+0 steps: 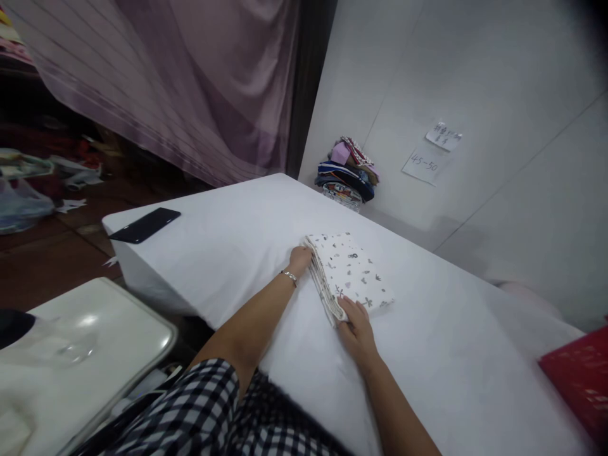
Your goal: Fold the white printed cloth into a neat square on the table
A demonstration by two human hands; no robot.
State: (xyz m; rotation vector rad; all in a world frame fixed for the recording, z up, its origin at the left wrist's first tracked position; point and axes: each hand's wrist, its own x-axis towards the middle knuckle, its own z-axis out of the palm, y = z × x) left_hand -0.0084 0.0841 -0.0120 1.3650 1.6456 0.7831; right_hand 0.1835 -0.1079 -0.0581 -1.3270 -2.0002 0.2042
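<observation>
A folded white cloth (354, 263) printed with small dark motifs lies on the white-covered table (247, 221). Its stacked layers show along the side facing me. My left hand (301, 258), with a bracelet at the wrist, is closed on the far left corner of the cloth. At the near corner, my right hand (356, 326) grips the layered edge, fingers on top and the thumb hidden below.
A black phone (146, 225) lies at the table's left end. A pile of folded clothes (346, 174) sits against the wall, below paper notes (422, 166). A red object (579, 380) stands at the right; a white stool-like surface (95, 354) is at lower left. A purple curtain (228, 82) hangs behind.
</observation>
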